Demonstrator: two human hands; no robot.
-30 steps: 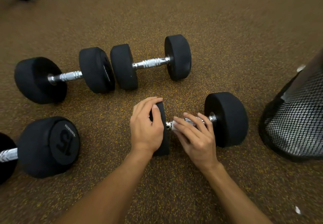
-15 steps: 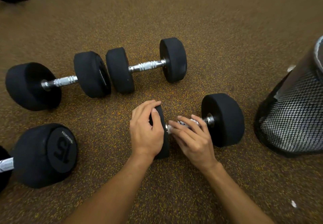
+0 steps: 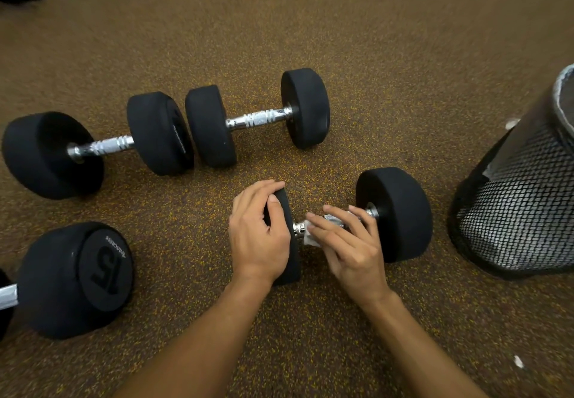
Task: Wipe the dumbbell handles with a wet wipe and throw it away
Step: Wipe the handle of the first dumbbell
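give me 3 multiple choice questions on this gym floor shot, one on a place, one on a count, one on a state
1. Where does the mesh bin stand?
A. right of the dumbbell under the hands
B. at the left edge
C. at the top edge

2. How many dumbbells show?
A. two
B. four
C. six

3. What is the right hand doing?
A. hanging empty
B. lifting the bin
C. holding a wet wipe on the handle

Key: A, the bin fills the right edge; B, two lie far and two near, one of them cut off at the left; C, its fingers curl over the white wipe on the chrome bar.
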